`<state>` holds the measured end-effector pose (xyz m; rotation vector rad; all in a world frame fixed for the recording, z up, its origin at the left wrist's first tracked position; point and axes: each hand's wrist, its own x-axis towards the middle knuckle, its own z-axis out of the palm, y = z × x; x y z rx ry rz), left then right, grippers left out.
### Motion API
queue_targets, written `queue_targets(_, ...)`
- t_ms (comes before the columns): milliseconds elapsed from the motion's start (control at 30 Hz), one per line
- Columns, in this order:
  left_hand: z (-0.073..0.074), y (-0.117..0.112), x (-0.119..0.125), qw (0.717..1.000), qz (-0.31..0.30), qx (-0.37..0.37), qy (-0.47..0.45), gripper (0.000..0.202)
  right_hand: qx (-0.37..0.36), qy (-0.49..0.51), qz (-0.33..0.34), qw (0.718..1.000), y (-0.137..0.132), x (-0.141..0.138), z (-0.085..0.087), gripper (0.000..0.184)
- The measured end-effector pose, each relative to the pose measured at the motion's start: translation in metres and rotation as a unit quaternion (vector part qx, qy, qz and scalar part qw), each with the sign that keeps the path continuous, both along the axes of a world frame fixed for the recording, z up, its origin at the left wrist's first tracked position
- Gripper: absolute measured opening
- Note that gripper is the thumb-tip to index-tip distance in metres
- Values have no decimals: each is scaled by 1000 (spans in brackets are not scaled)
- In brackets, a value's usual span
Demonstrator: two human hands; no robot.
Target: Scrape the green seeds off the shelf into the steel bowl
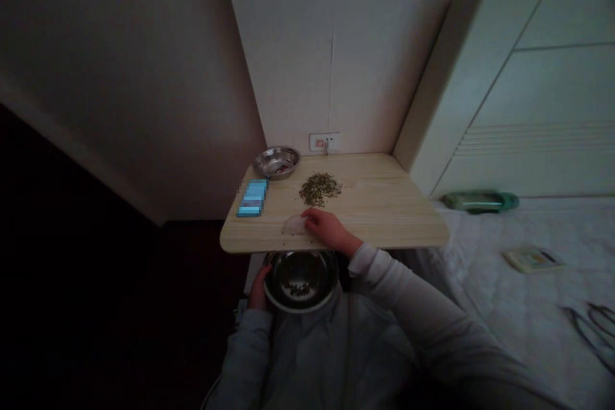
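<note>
My left hand [260, 287] is closed on the rim of a metal bowl [276, 298], held just below the table's front edge. Some small greenish-brown grains [300, 289] lie in the bottom of this bowl. Over the tabletop, my right hand [327, 228] pinches a pale, thin scraper [294, 225] with a rounded edge, near the front edge. Beyond the scraper spreads a loose pile of small greenish-brown grains [319, 189], with a few stray ones near the table's front. The exact kind of grain is too small to tell.
The small wooden table [384, 205] stands against the wall. A second metal bowl [277, 162] sits at its back left, behind a lit phone [252, 197]. Above the back edge is a wall socket [324, 141]. Right of it, a bed [485, 230] holds a green bottle [480, 201].
</note>
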<state>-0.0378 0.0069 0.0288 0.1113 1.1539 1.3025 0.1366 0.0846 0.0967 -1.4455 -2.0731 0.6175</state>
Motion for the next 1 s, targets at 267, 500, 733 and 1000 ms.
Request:
queue_targets(267, 15, 1, -2, 999, -35, -19, -4, 11, 6, 2, 43, 999, -11, -6, 0, 24)
queue_targets(500, 15, 4, -2, 999, -24, -38, 13, 12, -15, 3, 74, 997, -23, -8, -2, 26)
queue_targets(733, 14, 0, 3, 999, -33, -3, 1, 14, -38, 122, 79, 989, -31, 0, -8, 24)
queue_targets(1000, 23, -7, 29, 995, -77, -40, -42, 22, -69, 287, 5, 955, -23, 32, -12, 24)
